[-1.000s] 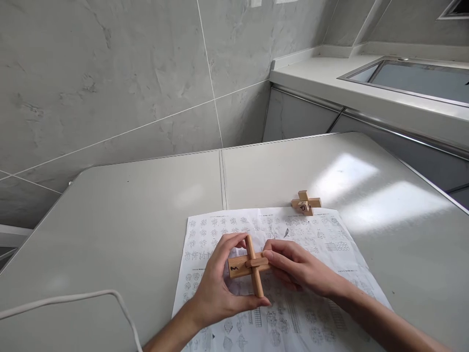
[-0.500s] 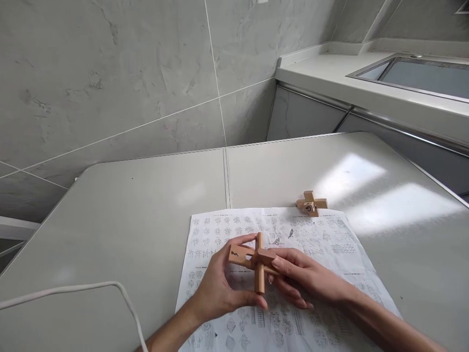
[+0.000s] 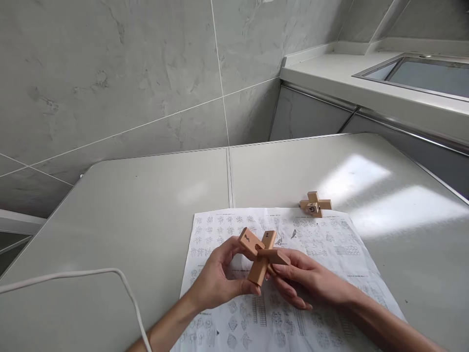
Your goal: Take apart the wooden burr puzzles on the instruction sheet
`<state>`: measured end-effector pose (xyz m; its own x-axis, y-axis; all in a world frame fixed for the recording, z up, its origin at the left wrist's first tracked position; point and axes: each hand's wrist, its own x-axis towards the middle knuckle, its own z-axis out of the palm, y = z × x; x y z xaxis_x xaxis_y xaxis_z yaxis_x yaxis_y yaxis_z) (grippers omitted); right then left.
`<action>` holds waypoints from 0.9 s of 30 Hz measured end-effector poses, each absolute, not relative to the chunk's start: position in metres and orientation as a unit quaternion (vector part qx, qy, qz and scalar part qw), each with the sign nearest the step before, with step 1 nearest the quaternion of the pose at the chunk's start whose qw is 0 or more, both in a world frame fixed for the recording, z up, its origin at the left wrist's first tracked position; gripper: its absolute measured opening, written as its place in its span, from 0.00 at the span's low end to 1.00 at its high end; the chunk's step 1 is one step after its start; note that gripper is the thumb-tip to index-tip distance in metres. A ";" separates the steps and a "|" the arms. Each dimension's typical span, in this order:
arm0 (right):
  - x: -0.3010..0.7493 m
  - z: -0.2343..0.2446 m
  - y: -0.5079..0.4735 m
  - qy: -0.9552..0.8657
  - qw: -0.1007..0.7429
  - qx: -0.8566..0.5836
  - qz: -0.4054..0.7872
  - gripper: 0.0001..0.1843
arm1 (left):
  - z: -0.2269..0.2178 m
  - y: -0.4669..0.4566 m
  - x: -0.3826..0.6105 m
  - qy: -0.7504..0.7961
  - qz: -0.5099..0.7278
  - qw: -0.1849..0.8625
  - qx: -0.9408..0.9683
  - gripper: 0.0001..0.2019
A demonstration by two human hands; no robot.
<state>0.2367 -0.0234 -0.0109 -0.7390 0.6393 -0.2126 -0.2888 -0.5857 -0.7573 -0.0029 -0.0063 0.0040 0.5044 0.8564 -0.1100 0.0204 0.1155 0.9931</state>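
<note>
Both hands hold a wooden cross-shaped puzzle of interlocked bars just above a printed paper sheet. Two of its bar ends carry black handwritten marks. My left hand grips it from the left, thumb under the lower bar end and fingers behind. From the right, my right hand pinches the bar that points right. A second, smaller wooden cross puzzle lies on the table at the sheet's far right corner, well beyond both hands.
The grey table has a seam down its middle. A white cable loops across its near left part. Tiled wall stands behind, and a counter with a sink lies at the far right.
The wooden puzzle has been turned in my hands, so the marked bar ends now tilt up toward me. Both hands have stayed on it.
</note>
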 end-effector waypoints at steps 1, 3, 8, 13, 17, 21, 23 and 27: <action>0.236 -0.011 -0.024 -0.365 0.269 -0.243 0.858 0.21 | 0.003 -0.006 -0.003 0.374 0.328 0.646 0.579 0.29; 0.236 -0.013 -0.025 -0.362 0.267 -0.243 0.859 0.22 | 0.002 -0.005 -0.004 0.367 0.333 0.646 0.580 0.30; 0.234 -0.016 -0.026 -0.369 0.283 -0.251 0.849 0.21 | 0.002 -0.004 -0.004 0.364 0.337 0.632 0.595 0.29; 0.231 -0.013 -0.026 -0.369 0.286 -0.247 0.849 0.22 | 0.002 -0.006 -0.003 0.365 0.344 0.631 0.591 0.28; 0.229 -0.011 -0.025 -0.344 0.317 -0.300 0.831 0.22 | 0.002 -0.010 0.000 0.380 0.358 0.658 0.543 0.18; 0.231 -0.015 -0.025 -0.339 0.331 -0.310 0.824 0.21 | 0.003 -0.012 0.002 0.393 0.353 0.677 0.512 0.14; 0.232 -0.017 -0.025 -0.335 0.340 -0.307 0.823 0.21 | 0.003 -0.012 0.001 0.384 0.348 0.690 0.505 0.15; 0.234 -0.017 -0.023 -0.321 0.371 -0.319 0.811 0.21 | 0.007 -0.010 -0.003 0.385 0.343 0.685 0.514 0.14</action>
<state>0.2337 -0.0228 -0.0173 -0.5220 0.8060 -0.2790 -0.3973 -0.5192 -0.7567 -0.0025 -0.0101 0.0066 0.4680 0.8663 -0.1749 -0.0739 0.2355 0.9691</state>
